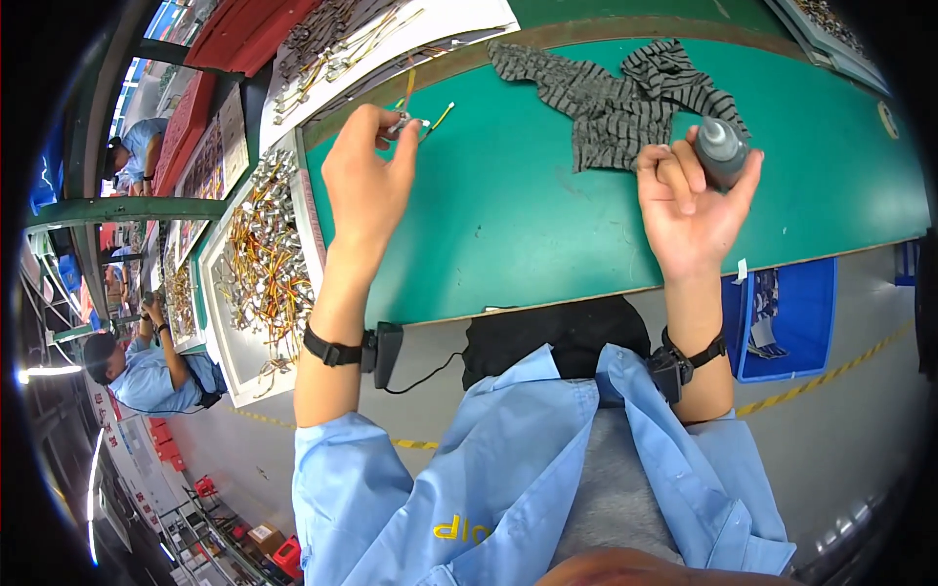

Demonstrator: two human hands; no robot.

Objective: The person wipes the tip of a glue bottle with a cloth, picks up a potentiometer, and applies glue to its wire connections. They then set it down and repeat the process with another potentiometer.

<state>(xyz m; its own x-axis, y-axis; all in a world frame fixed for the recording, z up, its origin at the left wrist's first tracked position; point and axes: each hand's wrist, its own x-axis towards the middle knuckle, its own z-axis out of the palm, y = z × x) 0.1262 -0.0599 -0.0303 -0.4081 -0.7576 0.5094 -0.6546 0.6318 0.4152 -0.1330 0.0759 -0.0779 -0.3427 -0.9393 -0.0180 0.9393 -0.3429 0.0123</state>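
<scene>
Pinched in the fingertips of my left hand (371, 171) is a small metal part with coloured wires (442, 119) and a white plug end, held above the green mat at its far left. What the part is exactly, I cannot make out. My right hand (699, 210) is turned palm up over the right of the mat. Its fingers and thumb grip a dark grey squeeze bottle (721, 154) with a pale nozzle. Just beyond that bottle a crumpled black-and-grey striped cloth (620, 103) lies on the mat.
The green worktop (508, 234) spans the middle. A white tray (217, 283) heaped with small wired parts stands at its left, and more such parts lie on a white board (469, 21) at the far left. A blue bin (806, 332) is below the right edge. Co-workers sit left.
</scene>
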